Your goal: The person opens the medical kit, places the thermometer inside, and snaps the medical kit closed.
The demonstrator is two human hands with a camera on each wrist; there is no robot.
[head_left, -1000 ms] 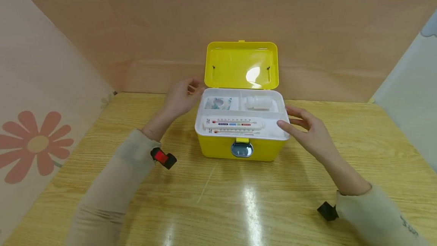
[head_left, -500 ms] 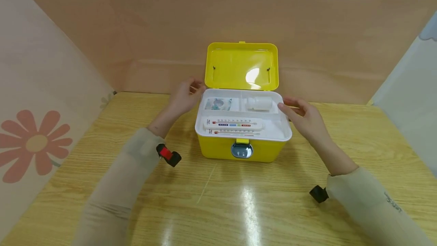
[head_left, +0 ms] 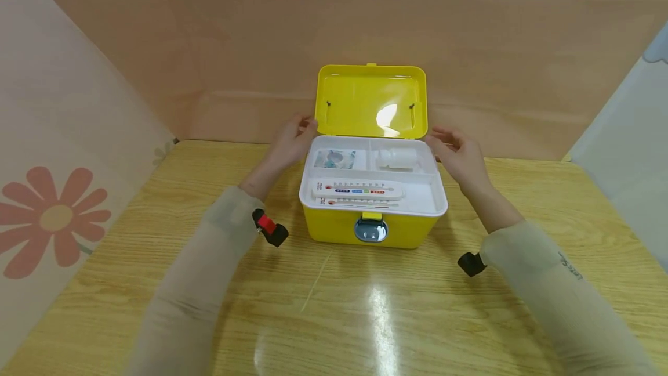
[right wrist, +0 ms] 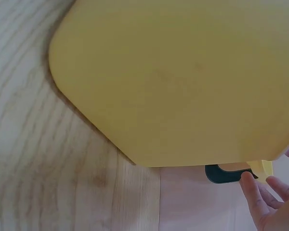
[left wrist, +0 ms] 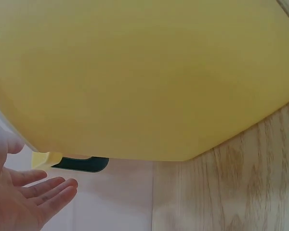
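Note:
A yellow box [head_left: 334, 228] stands on the table with its lid [head_left: 355, 97] upright. Its white tray [head_left: 424, 197] holds a long marked strip [head_left: 357, 189], a white bottle [head_left: 396, 158] and a small packet [head_left: 334, 159]. My left hand [head_left: 294, 139] is at the box's rear left corner, fingertips by the lid's lower edge. At the rear right corner is my right hand [head_left: 453, 149], fingers relaxed. In the left wrist view straight fingers [left wrist: 43, 190] hover below the box wall [left wrist: 144, 72] near a dark handle [left wrist: 82, 163]. Right wrist view: fingertips [right wrist: 253, 192] reach the handle's end [right wrist: 224, 174]. Neither hand holds anything.
The wooden table [head_left: 365, 318] is boxed in by a peach back wall, a flower-printed panel [head_left: 52, 219] on the left and a pale panel on the right. A silver latch [head_left: 370, 229] sits on the box's front. Black wrist cameras [head_left: 268, 230] hang under both sleeves.
Both hands slid back along the box's sides toward the lid hinge. The right hand moved from the tray's front right corner to the rear right corner. The box stayed put.

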